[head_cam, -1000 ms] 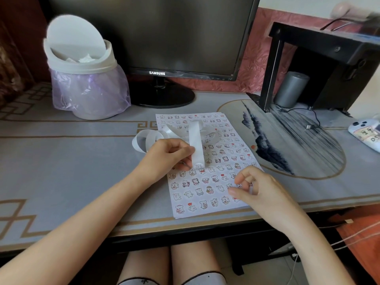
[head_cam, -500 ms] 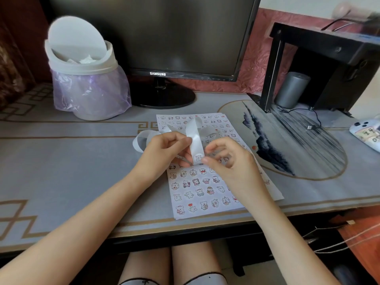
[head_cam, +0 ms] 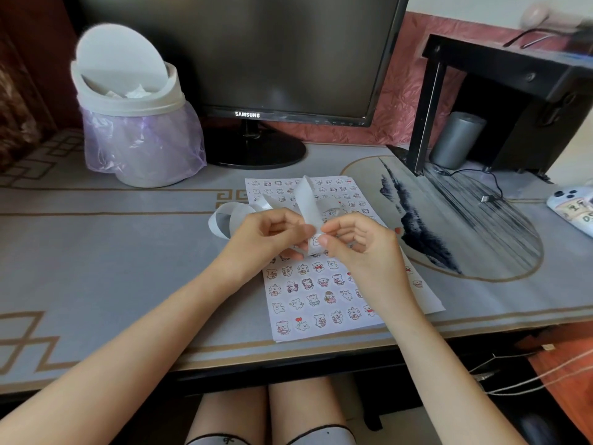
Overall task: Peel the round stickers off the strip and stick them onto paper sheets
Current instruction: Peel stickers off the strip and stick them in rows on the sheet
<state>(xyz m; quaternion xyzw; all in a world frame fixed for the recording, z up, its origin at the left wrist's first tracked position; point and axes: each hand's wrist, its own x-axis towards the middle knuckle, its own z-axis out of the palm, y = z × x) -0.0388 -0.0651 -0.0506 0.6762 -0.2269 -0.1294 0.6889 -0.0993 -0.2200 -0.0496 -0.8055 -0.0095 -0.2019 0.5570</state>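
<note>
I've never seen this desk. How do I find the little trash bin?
Start at the big black monitor at the back of the desk. Just left of its stand sits the bin. Only it has a tilted round white lid and a purple bag around it.

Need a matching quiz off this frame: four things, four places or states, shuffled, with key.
Things
1. sticker strip
2. paper sheet
3. bin
4. grey cylinder

Places or states
A. standing under the black shelf
B. lying flat on the desk
C. pinched by the left hand and the right hand
D. lined with a purple bag

Pairs: 1-C, 2-B, 3-D, 4-A
</note>
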